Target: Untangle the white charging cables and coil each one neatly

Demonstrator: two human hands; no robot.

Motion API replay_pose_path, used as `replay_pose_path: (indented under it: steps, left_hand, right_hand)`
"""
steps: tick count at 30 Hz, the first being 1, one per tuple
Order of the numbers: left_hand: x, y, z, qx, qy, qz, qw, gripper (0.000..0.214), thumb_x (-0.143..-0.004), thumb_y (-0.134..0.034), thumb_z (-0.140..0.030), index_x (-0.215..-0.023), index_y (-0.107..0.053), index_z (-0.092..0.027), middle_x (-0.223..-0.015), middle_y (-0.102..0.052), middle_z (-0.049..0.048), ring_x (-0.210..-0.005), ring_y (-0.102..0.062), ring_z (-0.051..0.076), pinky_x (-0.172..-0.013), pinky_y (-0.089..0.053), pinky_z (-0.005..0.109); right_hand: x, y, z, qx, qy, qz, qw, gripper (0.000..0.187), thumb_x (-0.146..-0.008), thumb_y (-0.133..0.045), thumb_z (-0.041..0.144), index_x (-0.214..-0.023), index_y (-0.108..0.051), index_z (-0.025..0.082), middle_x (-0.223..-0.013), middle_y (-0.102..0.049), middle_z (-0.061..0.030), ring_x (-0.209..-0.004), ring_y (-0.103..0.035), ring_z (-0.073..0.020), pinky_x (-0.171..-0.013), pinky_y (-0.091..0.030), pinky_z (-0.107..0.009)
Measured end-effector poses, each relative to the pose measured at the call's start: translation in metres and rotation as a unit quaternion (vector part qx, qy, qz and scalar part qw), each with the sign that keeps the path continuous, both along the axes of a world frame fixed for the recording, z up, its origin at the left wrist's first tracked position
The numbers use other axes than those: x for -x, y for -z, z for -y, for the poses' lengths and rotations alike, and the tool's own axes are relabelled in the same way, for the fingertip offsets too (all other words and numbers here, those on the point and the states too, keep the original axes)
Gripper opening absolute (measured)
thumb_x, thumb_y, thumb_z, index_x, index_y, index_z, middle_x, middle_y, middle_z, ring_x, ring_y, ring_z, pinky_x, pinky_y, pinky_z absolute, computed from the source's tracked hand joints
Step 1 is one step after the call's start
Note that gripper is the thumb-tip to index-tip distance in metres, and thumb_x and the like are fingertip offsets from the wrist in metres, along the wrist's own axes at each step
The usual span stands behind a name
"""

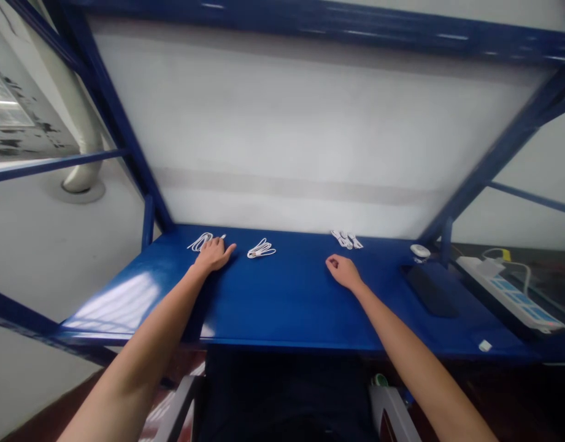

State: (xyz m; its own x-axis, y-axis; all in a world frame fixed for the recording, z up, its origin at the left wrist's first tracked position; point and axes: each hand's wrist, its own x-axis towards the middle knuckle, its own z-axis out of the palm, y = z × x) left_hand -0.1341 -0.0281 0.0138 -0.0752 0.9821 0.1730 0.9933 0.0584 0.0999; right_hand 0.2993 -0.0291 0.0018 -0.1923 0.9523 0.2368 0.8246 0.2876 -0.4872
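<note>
My left hand (214,254) rests palm-down on the blue table (282,307) at the far left, its fingers lying on a coiled white cable (200,240). A second coiled white cable (261,249) lies just to its right, untouched. My right hand (343,271) sits on the table near the middle right with its fingers curled loosely under; nothing shows in it. A bundle of white cables (346,239) lies a little beyond that hand by the back wall.
A small white round object (419,250) and a flat black device (430,290) lie at the table's right end. A white power strip (510,292) sits further right. A small white piece (485,345) lies near the front right edge. Blue frame posts flank the table.
</note>
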Motion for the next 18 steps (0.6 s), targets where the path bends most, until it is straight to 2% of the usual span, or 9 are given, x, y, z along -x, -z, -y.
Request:
replay_pose_path:
  steps: [3,6,9,11,13,16,18]
  left_hand:
    - [-0.007,-0.002,0.004,-0.065,-0.009,-0.011,0.998,0.062,-0.092,-0.032,-0.049,-0.125,-0.056,-0.003,-0.135,-0.051,0.0242,-0.131,-0.042,0.037,-0.109,-0.028,0.048]
    - [-0.033,-0.009,0.006,-0.102,0.044,0.023,0.993,0.048,-0.091,-0.037,-0.040,-0.115,-0.065,-0.008,-0.127,-0.059,0.0200,-0.122,-0.051,0.032,-0.107,-0.034,0.042]
    - [-0.067,-0.017,0.005,-0.072,0.083,0.122,0.986,0.041,-0.091,-0.041,-0.039,-0.106,-0.070,-0.015,-0.110,-0.069,0.0133,-0.106,-0.061,0.027,-0.095,-0.044,0.035]
    - [-0.091,-0.020,0.004,-0.016,0.093,0.180,0.979,0.037,-0.088,-0.047,-0.041,-0.099,-0.072,-0.016,-0.101,-0.072,0.0104,-0.097,-0.064,0.024,-0.085,-0.047,0.030]
    - [-0.114,-0.020,0.002,0.026,0.091,0.227,0.969,0.031,-0.086,-0.052,-0.035,-0.098,-0.072,-0.015,-0.095,-0.074,0.0079,-0.088,-0.066,0.022,-0.077,-0.048,0.027]
    - [-0.146,-0.016,0.002,0.037,0.145,0.250,0.957,0.022,-0.080,-0.057,-0.025,-0.090,-0.075,-0.017,-0.093,-0.074,0.0054,-0.088,-0.067,0.020,-0.076,-0.048,0.025]
    - [-0.164,-0.012,0.004,0.045,0.187,0.261,0.946,0.023,-0.077,-0.056,-0.019,-0.090,-0.075,-0.018,-0.094,-0.075,0.0039,-0.090,-0.067,0.019,-0.077,-0.048,0.024]
  right_hand:
    - [0.000,-0.001,0.000,0.004,0.004,0.002,1.000,0.021,-0.086,-0.048,0.031,-0.084,-0.066,0.021,-0.071,-0.065,-0.0023,-0.065,-0.057,-0.0160,-0.057,-0.035,-0.025]
    - [0.001,-0.001,0.001,0.006,0.009,0.006,1.000,0.021,-0.085,-0.049,0.031,-0.083,-0.066,0.020,-0.071,-0.065,-0.0024,-0.065,-0.057,-0.0159,-0.057,-0.035,-0.025]
    - [0.000,-0.001,0.001,0.002,0.010,0.006,1.000,0.021,-0.085,-0.049,0.032,-0.083,-0.066,0.021,-0.071,-0.065,-0.0022,-0.064,-0.057,-0.0159,-0.056,-0.035,-0.025]
    - [0.000,-0.001,0.001,0.001,0.010,0.008,1.000,0.020,-0.085,-0.049,0.031,-0.083,-0.066,0.021,-0.070,-0.065,-0.0021,-0.064,-0.057,-0.0160,-0.056,-0.035,-0.025]
    - [0.000,-0.001,0.001,-0.002,0.007,0.010,1.000,0.020,-0.085,-0.049,0.031,-0.084,-0.067,0.021,-0.070,-0.065,-0.0020,-0.064,-0.057,-0.0162,-0.056,-0.035,-0.025]
    - [0.001,-0.002,0.003,-0.009,0.004,0.017,1.000,0.021,-0.086,-0.049,0.030,-0.085,-0.067,0.021,-0.070,-0.065,-0.0020,-0.065,-0.057,-0.0163,-0.056,-0.035,-0.025]
    - [0.001,-0.002,0.005,-0.011,0.002,0.026,1.000,0.021,-0.086,-0.049,0.030,-0.087,-0.068,0.021,-0.072,-0.065,-0.0024,-0.067,-0.057,-0.0169,-0.058,-0.037,-0.026]
